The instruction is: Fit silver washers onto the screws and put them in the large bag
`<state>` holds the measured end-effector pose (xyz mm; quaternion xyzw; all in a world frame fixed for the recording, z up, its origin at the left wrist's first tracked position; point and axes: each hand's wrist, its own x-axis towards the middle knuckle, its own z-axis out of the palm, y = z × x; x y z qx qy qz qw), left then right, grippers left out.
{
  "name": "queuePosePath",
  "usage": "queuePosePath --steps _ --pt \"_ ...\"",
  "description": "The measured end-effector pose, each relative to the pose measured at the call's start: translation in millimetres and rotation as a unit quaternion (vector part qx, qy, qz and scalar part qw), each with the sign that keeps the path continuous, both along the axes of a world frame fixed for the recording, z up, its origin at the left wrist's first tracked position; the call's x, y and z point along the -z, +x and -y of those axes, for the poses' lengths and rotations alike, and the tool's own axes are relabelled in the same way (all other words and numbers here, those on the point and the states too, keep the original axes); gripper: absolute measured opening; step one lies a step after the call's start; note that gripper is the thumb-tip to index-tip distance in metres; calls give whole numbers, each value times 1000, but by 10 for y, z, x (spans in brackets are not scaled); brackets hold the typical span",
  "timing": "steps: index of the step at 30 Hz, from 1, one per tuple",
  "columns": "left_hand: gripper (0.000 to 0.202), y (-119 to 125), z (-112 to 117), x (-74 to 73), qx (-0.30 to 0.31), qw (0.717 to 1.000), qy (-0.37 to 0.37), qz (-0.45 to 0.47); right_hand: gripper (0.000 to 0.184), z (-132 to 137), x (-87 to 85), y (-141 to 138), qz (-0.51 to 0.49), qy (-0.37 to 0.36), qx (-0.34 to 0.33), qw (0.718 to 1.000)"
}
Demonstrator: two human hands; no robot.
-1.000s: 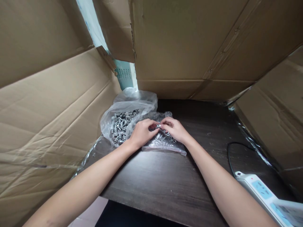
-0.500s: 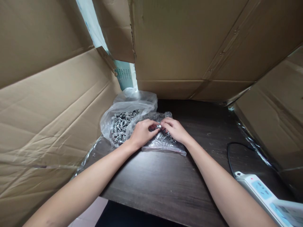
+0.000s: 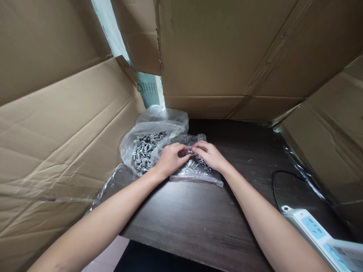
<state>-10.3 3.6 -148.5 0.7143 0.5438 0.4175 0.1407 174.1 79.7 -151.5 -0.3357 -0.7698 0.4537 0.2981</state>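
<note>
Between the fingertips of both hands is a small shiny metal bolt. My left hand pinches it from the left, thumb and fingers curled round. From the right, my right hand closes its thumb and forefinger at the other end; whether a nut sits there I cannot tell. Below my hands lies a flat clear plastic bag with several small metal pieces on it, partly hidden by my right hand. Left of my hands, an open clear bag holds a heap of bolts.
Everything rests on a dark wooden table. Cardboard walls enclose it at the back and both sides. A white power strip with a black cable lies at the right front, near my right forearm.
The bolt between my fingertips has turned slightly, and my right fingertips have shifted a little. Both arms and the bags have stayed in place.
</note>
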Motion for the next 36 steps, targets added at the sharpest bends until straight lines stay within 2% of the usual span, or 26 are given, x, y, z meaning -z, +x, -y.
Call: queuePosePath --steps 6,15,19,24,32,36 --pt "18 -1 -1 26 -2 1000 8 -1 18 -18 20 19 -6 8 -14 1000" --pt "12 -4 -5 7 3 1000 11 0 36 -21 -9 22 11 -1 -19 1000" --pt "17 -5 0 1 2 1000 2 0 29 -13 -14 22 -5 -14 -12 1000" --pt "16 0 8 11 -3 1000 1 1 25 -11 19 25 -9 15 -15 1000" --pt "13 -5 1 10 3 1000 6 -8 40 -28 16 24 22 36 -9 999" --pt "13 -5 5 3 3 1000 -1 -5 39 -18 13 19 16 35 -5 999"
